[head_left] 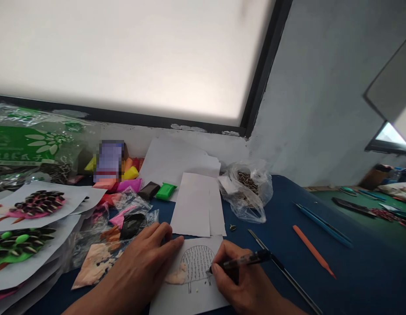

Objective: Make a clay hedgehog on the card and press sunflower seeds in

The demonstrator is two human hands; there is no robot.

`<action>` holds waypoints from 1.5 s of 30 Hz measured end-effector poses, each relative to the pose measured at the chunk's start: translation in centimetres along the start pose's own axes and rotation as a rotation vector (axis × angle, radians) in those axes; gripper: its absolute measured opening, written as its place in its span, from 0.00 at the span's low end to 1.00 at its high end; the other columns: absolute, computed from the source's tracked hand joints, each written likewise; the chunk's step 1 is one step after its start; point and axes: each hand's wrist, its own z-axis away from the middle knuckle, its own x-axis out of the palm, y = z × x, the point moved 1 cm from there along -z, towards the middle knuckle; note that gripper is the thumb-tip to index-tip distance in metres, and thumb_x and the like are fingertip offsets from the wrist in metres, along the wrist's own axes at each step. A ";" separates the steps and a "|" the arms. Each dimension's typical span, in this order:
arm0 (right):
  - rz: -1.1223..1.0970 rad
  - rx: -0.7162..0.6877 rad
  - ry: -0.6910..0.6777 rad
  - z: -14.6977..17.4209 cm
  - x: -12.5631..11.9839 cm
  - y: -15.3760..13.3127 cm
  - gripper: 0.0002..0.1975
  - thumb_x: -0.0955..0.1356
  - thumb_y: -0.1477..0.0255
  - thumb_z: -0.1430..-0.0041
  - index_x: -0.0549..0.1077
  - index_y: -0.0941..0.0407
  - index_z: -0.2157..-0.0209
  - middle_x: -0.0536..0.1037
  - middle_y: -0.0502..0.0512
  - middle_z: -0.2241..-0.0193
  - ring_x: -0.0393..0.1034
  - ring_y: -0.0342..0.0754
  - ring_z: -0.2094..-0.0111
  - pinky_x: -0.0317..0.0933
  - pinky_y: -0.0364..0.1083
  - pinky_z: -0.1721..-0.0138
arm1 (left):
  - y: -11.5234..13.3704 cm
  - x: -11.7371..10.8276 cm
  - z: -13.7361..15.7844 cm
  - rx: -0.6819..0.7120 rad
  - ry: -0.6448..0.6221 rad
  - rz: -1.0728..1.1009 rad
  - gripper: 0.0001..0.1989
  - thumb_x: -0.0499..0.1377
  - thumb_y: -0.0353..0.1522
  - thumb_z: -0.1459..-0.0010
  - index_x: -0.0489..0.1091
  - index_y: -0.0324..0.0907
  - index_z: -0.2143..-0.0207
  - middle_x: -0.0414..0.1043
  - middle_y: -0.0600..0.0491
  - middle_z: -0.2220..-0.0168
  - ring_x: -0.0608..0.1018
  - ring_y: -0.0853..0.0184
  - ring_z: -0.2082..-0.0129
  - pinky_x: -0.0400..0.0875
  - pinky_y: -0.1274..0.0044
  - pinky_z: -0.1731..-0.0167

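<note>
My right hand (pixel 237 278) is closed around a black pen (pixel 247 259), its tip touching the white sheet (pixel 192 302) in front of me. On this sheet is a rounded animal drawing (pixel 199 262) with rows of small marks and thin legs. Pale, cream-coloured clay (pixel 177 275) covers the drawing's left end. My left hand (pixel 147 253) rests along the sheet's left side, fingers loosely stretched out and holding nothing. Beside its wrist lies a wrapper (pixel 93 264) with more of the pale clay on it.
At left are finished seed-and-clay pictures (pixel 39 205) on paper and several clay packets (pixel 129 185). Blank papers (pixel 192 205) and a clear bag of seeds (pixel 247 188) stand behind. Blue tweezers (pixel 324 225), an orange tool (pixel 313 251) and a metal-ended tool (pixel 288 273) lie right.
</note>
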 end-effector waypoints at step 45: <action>-0.021 0.086 0.046 -0.2 -0.1 -0.7 0.09 0.65 0.67 0.45 0.61 0.54 0.74 0.63 0.46 0.79 0.56 0.42 0.78 0.50 0.41 0.77 | -0.2 0.1 0.2 0.010 0.063 -0.012 0.16 0.50 0.26 0.37 0.74 0.47 0.55 0.69 0.49 0.61 0.73 0.59 0.62 0.71 0.72 0.64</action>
